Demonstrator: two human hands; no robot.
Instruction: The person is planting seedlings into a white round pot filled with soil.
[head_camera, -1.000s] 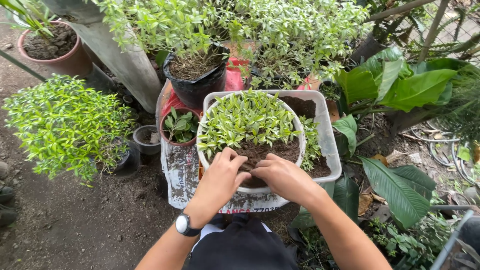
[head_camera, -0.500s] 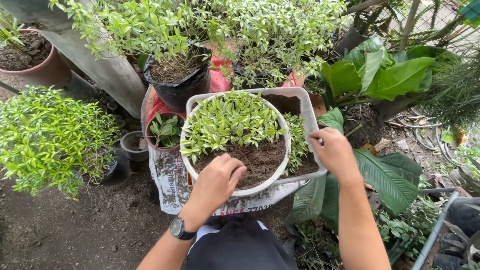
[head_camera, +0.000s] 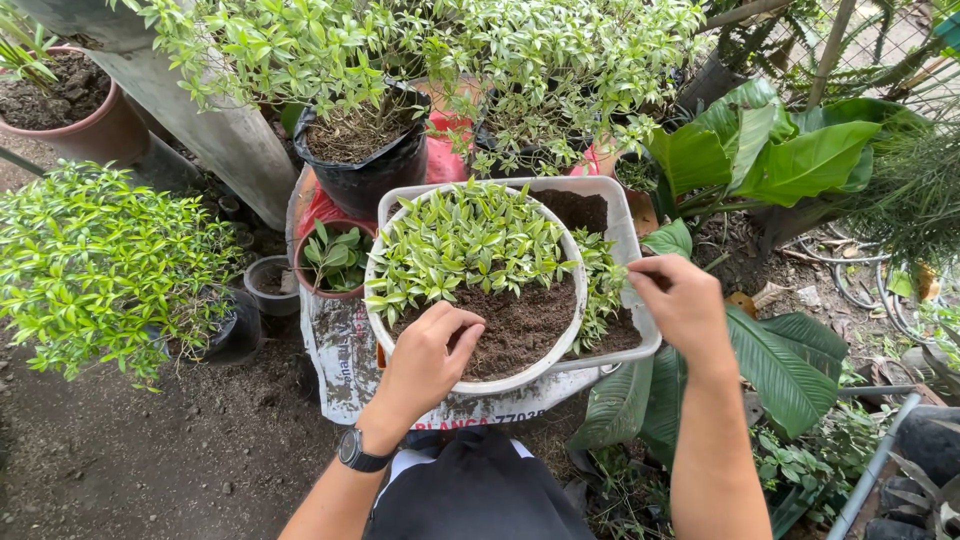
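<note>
A round white pot (head_camera: 478, 386) holds dark soil (head_camera: 525, 318) and a dense clump of small green-and-cream plants (head_camera: 468, 240) at its far side. The pot stands inside a rectangular pale tub (head_camera: 628, 228). My left hand (head_camera: 428, 358), with a black watch on the wrist, rests at the pot's near rim, its fingers bunched with the tips on the soil. My right hand (head_camera: 688, 305) hovers over the tub's right rim. Its fingers are curled towards a few small plants (head_camera: 603, 280) growing in the tub beside the pot. Whether it holds anything is hidden.
A small reddish pot (head_camera: 335, 258) with a seedling sits left of the white pot, a black pot (head_camera: 362, 165) with a shrub behind. A bushy green plant (head_camera: 100, 265) stands left, broad-leaved plants (head_camera: 770, 150) right. A printed sack (head_camera: 345, 355) lies under the tub, on bare earth.
My right hand has left the pot's soil and moved right to the tub's rim. My left hand has stayed at the near rim, fingers now curled onto the soil.
</note>
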